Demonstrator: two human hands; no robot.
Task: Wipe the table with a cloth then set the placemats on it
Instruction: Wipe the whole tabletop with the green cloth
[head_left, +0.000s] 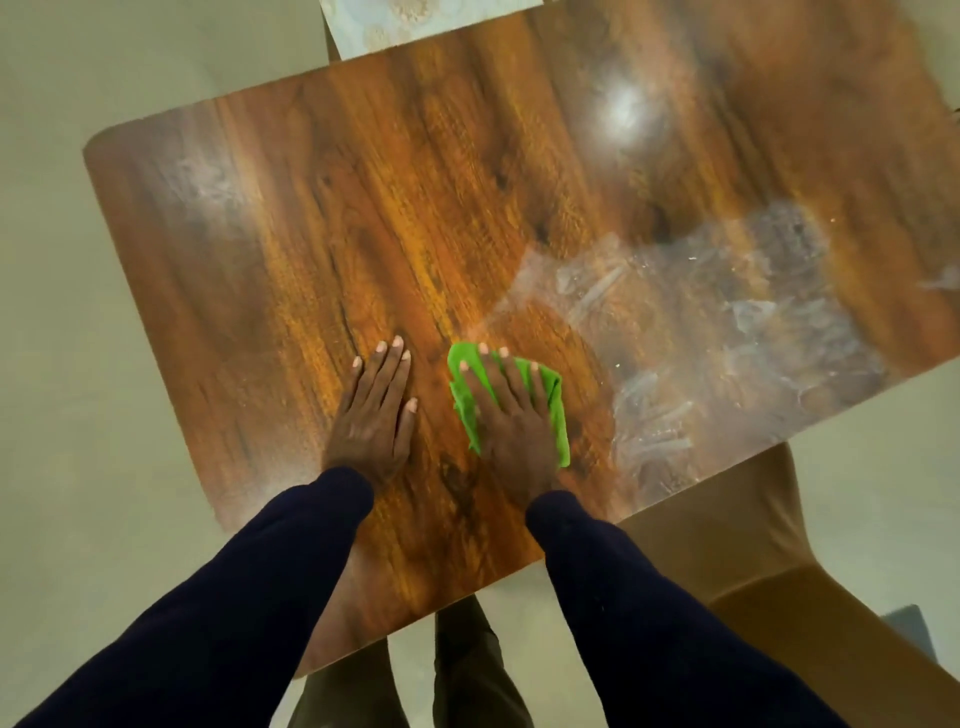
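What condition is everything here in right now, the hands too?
table: whitish smears, mostly on the right
cloth: flattened on the table under the right hand
right hand: fingers straight, pressing the cloth
left hand: flat on the table, holding nothing
patterned mat: beyond the table's far edge, not laid

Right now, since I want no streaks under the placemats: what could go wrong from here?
1. The cloth, small under the right hand, may only spread the whitish smears on the right of the table rather than lift them.
2. The left hand, pressed flat on the table, may leave prints.
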